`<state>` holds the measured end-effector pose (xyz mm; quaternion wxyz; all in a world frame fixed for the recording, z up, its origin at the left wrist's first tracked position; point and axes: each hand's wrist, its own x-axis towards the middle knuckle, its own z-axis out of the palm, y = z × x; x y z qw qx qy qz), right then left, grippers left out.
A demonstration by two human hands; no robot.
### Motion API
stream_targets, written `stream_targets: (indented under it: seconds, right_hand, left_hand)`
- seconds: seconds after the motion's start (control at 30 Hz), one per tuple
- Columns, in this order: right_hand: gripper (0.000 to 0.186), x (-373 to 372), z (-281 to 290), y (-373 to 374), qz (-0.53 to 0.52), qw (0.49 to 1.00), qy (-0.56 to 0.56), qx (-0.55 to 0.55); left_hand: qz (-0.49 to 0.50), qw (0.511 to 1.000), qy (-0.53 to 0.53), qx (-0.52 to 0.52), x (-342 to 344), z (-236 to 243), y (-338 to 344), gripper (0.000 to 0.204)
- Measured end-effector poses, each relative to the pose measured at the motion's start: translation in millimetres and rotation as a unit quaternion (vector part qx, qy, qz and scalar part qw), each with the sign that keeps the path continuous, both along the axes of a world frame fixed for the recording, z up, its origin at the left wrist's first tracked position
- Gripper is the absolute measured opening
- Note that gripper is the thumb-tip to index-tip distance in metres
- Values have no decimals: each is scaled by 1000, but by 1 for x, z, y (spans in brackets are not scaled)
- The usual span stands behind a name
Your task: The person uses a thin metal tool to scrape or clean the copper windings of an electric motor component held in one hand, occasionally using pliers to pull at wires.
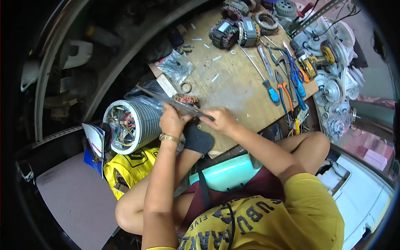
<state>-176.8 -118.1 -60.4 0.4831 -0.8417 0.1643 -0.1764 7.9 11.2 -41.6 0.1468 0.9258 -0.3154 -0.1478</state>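
Note:
My right hand is closed round the dark handle end of a long, thin metal tool. Whether it is a file or a saw, I cannot tell. The tool slants up to the left, across the top of a copper-wound motor part. My left hand, with a gold watch on its wrist, grips that part from the near side, beneath the tool. Its fingertips are partly hidden. Just beyond lie a small ring and a white block on the wooden board.
Several wound stators stand at the board's far end. Screwdrivers, pliers and a cordless drill lie on the right, beside white motor parts. A ribbed white tub of wires stands left, next to a yellow bag.

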Motion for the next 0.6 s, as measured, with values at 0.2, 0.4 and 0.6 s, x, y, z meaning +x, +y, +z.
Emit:
stream_targets:
  seconds: [0.2, 0.4, 0.6]
  right_hand:
    - [38, 24, -5, 7, -11, 999, -45, -8]
    - [47, 14, 4, -7, 41, 970, 3, 240]
    - [39, -6, 62, 12, 72, 996, 52, 30]
  left_hand:
    - [13, 999, 28, 10, 10, 5, 7, 86]
    - [7, 997, 56, 50, 10, 9, -3, 85]
    - [-20, 999, 8, 42, 27, 0, 27, 92]
